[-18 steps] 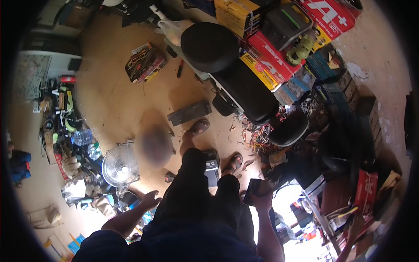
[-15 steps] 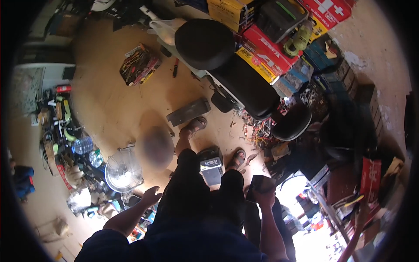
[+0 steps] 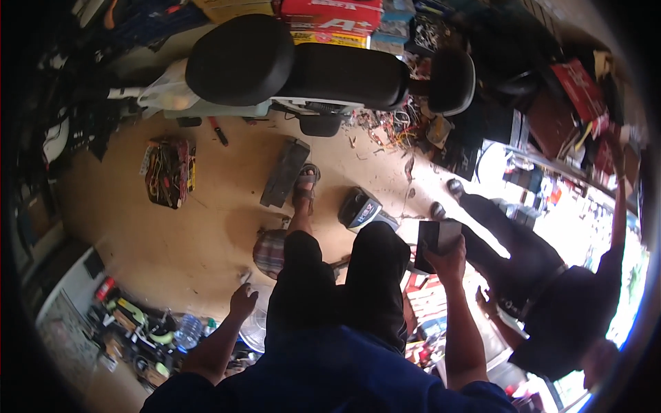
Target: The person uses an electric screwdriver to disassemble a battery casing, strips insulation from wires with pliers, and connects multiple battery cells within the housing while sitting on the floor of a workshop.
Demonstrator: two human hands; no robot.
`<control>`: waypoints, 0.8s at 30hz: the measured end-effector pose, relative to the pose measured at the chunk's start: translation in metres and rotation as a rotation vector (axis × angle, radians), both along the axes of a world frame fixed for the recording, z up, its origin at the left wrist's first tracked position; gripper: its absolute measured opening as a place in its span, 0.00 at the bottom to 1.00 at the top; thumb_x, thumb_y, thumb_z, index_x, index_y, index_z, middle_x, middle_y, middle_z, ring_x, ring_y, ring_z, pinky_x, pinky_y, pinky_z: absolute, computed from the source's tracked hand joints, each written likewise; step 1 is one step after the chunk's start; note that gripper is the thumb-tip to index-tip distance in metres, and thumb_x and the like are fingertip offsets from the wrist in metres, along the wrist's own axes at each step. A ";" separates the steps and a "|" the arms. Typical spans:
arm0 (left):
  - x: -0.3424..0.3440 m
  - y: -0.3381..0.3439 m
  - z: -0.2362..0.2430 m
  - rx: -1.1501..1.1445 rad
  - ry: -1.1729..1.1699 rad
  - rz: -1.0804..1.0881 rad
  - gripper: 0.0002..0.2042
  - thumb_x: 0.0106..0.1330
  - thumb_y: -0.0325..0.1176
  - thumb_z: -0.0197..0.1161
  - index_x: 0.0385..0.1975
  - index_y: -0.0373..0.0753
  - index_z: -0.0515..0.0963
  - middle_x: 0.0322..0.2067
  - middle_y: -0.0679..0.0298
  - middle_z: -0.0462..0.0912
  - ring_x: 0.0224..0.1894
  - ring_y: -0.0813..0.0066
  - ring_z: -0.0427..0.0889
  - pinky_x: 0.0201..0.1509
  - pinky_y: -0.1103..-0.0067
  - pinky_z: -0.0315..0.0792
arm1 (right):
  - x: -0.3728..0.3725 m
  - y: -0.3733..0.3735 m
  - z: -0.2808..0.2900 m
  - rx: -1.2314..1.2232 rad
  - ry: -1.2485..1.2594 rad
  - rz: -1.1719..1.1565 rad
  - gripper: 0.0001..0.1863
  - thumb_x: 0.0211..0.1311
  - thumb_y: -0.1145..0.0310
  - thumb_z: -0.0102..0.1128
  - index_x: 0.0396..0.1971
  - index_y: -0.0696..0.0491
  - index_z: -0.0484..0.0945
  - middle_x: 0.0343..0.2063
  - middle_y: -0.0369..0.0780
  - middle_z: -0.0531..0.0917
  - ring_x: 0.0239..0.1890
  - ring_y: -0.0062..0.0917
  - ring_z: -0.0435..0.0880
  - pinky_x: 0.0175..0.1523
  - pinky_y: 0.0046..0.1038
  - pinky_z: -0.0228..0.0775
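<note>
My right hand (image 3: 447, 261) grips a dark, flat-sided rectangular box (image 3: 428, 241) with a paler grey face, held just right of my knee. My left hand (image 3: 244, 301) hangs beside my other leg, fingers loosely bent and apart, with nothing visible in it. Close to that hand is a round wire-guard fan (image 3: 255, 327), partly hidden by my arm. A black and grey box-shaped battery (image 3: 365, 210) stands on the floor beyond my knees. Left of it lies a long dark grey case (image 3: 285, 172), next to my sandalled foot (image 3: 307, 180).
An electric scooter with a black seat (image 3: 348, 76) stands across the far side. A box of tools and wires (image 3: 169, 172) sits on the floor, left. A plaid stool (image 3: 270, 253) is by my leg. At right, another person (image 3: 571, 303) in dark clothes reaches toward a red box (image 3: 580, 89).
My view has turned right, bringing the other person into sight. The dark box stays in my right hand and is now raised higher. My left hand's fingers are more bent than before.
</note>
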State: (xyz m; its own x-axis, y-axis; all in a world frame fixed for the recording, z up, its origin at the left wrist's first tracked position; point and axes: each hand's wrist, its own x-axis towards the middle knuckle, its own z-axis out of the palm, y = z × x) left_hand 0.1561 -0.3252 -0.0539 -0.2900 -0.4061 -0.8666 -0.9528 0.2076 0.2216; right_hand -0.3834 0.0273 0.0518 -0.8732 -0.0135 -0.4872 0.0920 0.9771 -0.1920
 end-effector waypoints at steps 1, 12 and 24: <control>0.000 -0.011 -0.005 0.007 0.001 -0.030 0.27 0.65 0.43 0.67 0.58 0.31 0.76 0.50 0.46 0.85 0.53 0.49 0.85 0.59 0.62 0.77 | 0.008 -0.008 0.005 0.021 -0.095 -0.063 0.61 0.32 0.53 0.83 0.69 0.62 0.60 0.58 0.55 0.76 0.62 0.47 0.77 0.65 0.40 0.71; -0.189 0.001 -0.037 -0.022 0.281 -0.063 0.25 0.68 0.37 0.67 0.62 0.32 0.74 0.56 0.47 0.82 0.57 0.54 0.83 0.59 0.68 0.76 | 0.132 0.017 -0.101 -0.040 -0.253 -0.295 0.61 0.33 0.47 0.80 0.68 0.62 0.61 0.57 0.56 0.76 0.61 0.48 0.77 0.65 0.42 0.71; -0.300 0.224 -0.098 0.258 0.448 -0.789 0.27 0.68 0.32 0.67 0.66 0.34 0.70 0.61 0.50 0.77 0.63 0.57 0.77 0.65 0.68 0.70 | 0.317 0.176 -0.366 0.002 -0.254 -0.777 0.57 0.36 0.52 0.79 0.66 0.62 0.61 0.53 0.57 0.78 0.54 0.53 0.80 0.58 0.44 0.76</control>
